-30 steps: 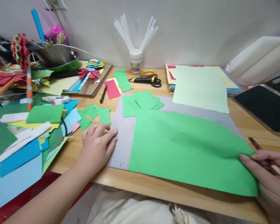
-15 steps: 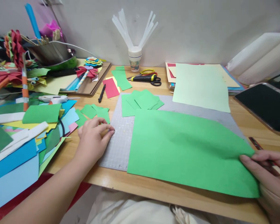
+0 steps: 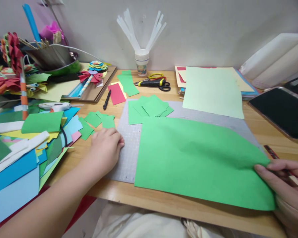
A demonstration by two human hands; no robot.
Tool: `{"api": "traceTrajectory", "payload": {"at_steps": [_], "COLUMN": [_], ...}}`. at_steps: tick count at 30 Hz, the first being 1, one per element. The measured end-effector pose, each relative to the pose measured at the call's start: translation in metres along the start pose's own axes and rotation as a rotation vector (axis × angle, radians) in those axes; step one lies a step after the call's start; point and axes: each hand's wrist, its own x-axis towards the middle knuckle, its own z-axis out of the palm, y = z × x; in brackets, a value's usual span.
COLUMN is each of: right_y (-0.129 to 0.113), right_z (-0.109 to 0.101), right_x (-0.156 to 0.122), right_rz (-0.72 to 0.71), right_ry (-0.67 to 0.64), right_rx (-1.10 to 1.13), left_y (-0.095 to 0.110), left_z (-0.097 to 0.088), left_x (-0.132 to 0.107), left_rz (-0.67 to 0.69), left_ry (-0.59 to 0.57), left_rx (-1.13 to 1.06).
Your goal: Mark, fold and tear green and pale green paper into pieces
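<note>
A large sheet of green paper lies over the grey cutting mat, its right end slightly lifted. My right hand pinches that right edge between thumb and fingers. A pencil, point toward me, is also tucked in the same hand. On the left edge of the mat rests my left hand, its fingers curled in and no object showing in them; it is apart from the sheet. Small cut green pieces overlap at the sheet's far edge, and more green scraps lie just beyond my left hand.
Coloured paper scraps and a glue gun crowd the left. At the back are a cup of white sticks, a utility knife and scissors. A pale green sheet and a dark tablet are at right.
My left hand has turned and curled its fingers further inward, shifting slightly right over the mat's edge. My right hand still grips the green sheet and pencil.
</note>
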Motion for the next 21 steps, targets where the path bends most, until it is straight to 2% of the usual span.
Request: {"api": "traceTrajectory", "payload": {"at_steps": [3, 5, 10, 14, 16, 19, 21], "right_y": [0.000, 0.000, -0.002, -0.003, -0.003, -0.004, -0.006], "right_z": [-0.001, 0.000, 0.001, 0.001, 0.002, 0.003, 0.003], "right_x": [0.000, 0.001, -0.001, -0.002, -0.002, -0.006, -0.010], "right_rz": [0.002, 0.003, 0.026, 0.026, 0.013, -0.019, -0.050], "right_ry": [0.012, 0.014, 0.021, 0.024, 0.029, 0.020, 0.013], "right_rx": [-0.008, -0.020, -0.016, -0.015, 0.000, 0.021, 0.017], "left_y": [0.009, 0.011, 0.009, 0.008, 0.005, -0.003, -0.007], "left_z": [0.004, 0.007, 0.010, 0.011, 0.010, 0.003, -0.002], "left_x": [0.010, 0.019, 0.030, 0.028, 0.027, 0.019, 0.004], "left_rz": [0.022, -0.010, -0.136, -0.139, -0.184, -0.253, -0.238], "left_ry": [-0.007, 0.058, 0.235, 0.234, 0.305, 0.410, 0.461], "left_rx": [-0.161, -0.198, -0.124, 0.012, 0.088, -0.002, -0.108]}}
